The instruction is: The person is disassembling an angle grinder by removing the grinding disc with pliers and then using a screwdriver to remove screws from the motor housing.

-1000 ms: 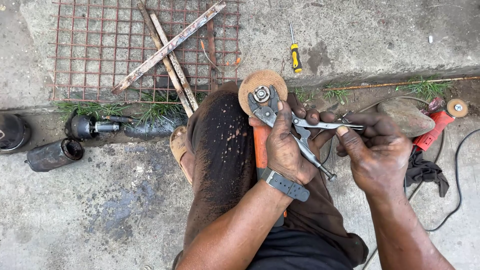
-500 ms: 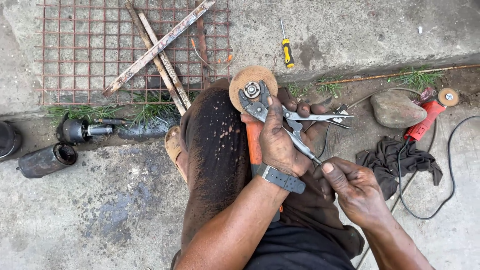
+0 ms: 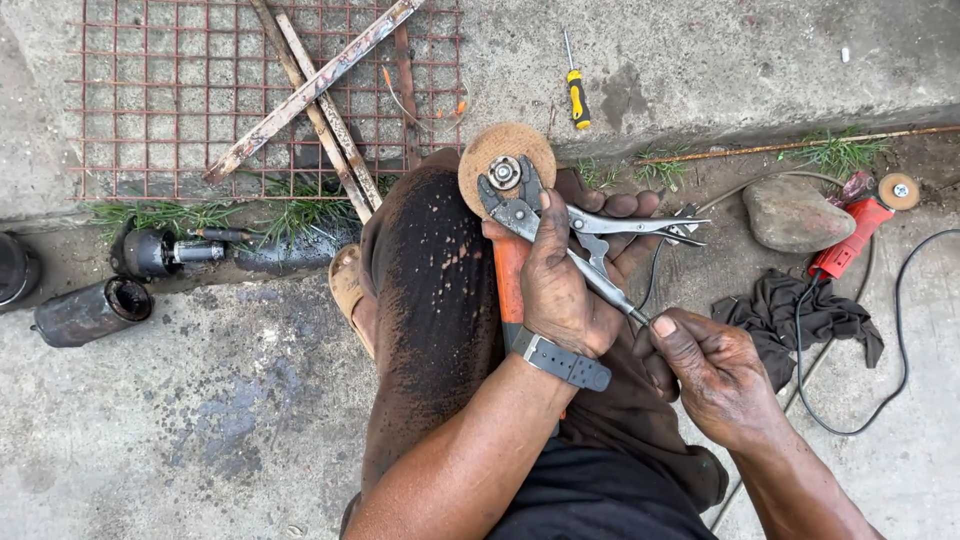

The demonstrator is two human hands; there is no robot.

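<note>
Angle grinder (image 3: 510,275), orange body, worn brown disc (image 3: 506,150) at top; resting on lap over dark trousers (image 3: 430,300). Locking pliers (image 3: 560,225) clamped at disc hub. Left hand (image 3: 560,280), grey wristband, closed around grinder body and pliers. Right hand (image 3: 705,365) pinched shut on lower pliers handle tip. Nearby on concrete floor (image 3: 200,430): yellow screwdriver (image 3: 577,95), stone (image 3: 797,212), dark rag (image 3: 800,320), second red grinder (image 3: 860,225), rusty mesh (image 3: 150,90).

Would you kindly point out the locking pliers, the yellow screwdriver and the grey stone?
locking pliers (image 3: 600,222), head view, on the upper handle.
yellow screwdriver (image 3: 577,97), head view, on the yellow handle.
grey stone (image 3: 795,213), head view, on its top face.
</note>
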